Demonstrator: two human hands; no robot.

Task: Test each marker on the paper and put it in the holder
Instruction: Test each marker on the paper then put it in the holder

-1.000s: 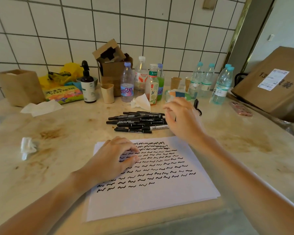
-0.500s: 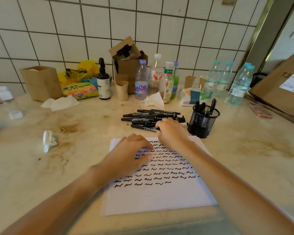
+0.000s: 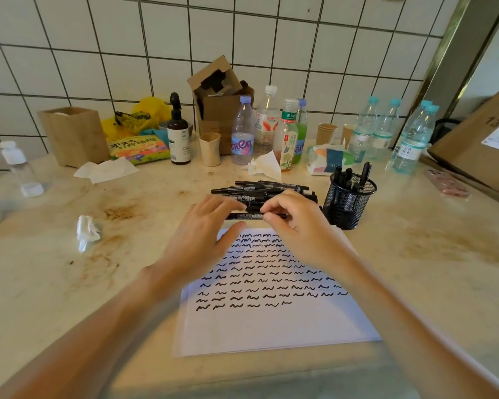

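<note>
I see a slim black marker with a white label (image 3: 247,216) lying crosswise just beyond the white paper covered in black squiggles (image 3: 267,286). My right hand (image 3: 298,226) pinches its right end with curled fingers; my left hand (image 3: 202,231) rests straight fingers on its left part. At two o'clock stands the black mesh pen holder (image 3: 347,201); at twelve, the pile of black markers (image 3: 267,191).

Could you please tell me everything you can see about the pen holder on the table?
The pen holder is a round cup of black wire mesh with a solid rim, standing upright on the stained table. It sits just beyond the paper's far right corner, right of the pile of markers. A few black markers stand inside, leaning with their tops above the rim. No hand touches it; the right hand is close on its left.
</note>
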